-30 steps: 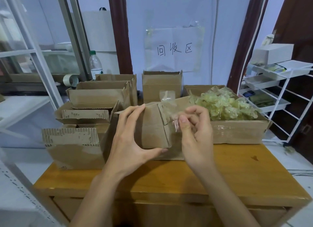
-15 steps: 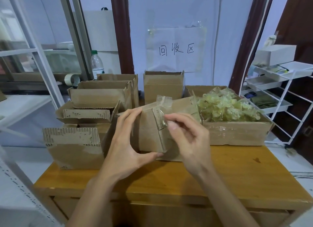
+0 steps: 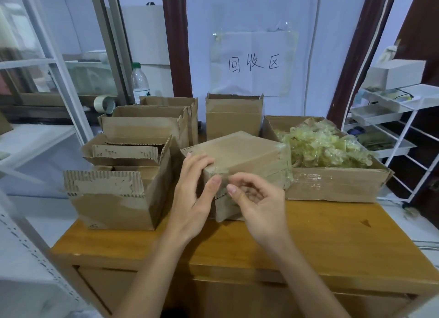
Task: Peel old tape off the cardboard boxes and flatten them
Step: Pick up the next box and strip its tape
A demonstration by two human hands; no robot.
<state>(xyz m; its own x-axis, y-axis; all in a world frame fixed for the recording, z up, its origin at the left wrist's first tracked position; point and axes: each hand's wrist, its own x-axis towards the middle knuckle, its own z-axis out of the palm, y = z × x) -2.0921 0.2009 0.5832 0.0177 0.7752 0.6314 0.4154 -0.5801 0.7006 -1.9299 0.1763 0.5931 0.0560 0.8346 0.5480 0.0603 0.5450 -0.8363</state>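
Meanwhile, at frame centre, the left hand [image 3: 193, 194] grips the taped cardboard box [image 3: 240, 161] to steady it on the wooden table [image 3: 332, 241], while the right hand [image 3: 259, 206], fingers curled, apparently picks at tape on its near corner.

A small closed box [image 3: 240, 156] sits tilted on the wooden table [image 3: 332, 241]. The left hand [image 3: 192, 199] holds its near corner, thumb on the front. The right hand [image 3: 259, 206] is just beside that corner with curled fingers, and whether it pinches the shiny tape [image 3: 221, 171] there is hard to tell. Open boxes [image 3: 114, 199] stand to the left. On the right a big box [image 3: 332, 184] is full of crumpled old tape [image 3: 323, 146]. A paper sign [image 3: 254, 63] hangs on the wall
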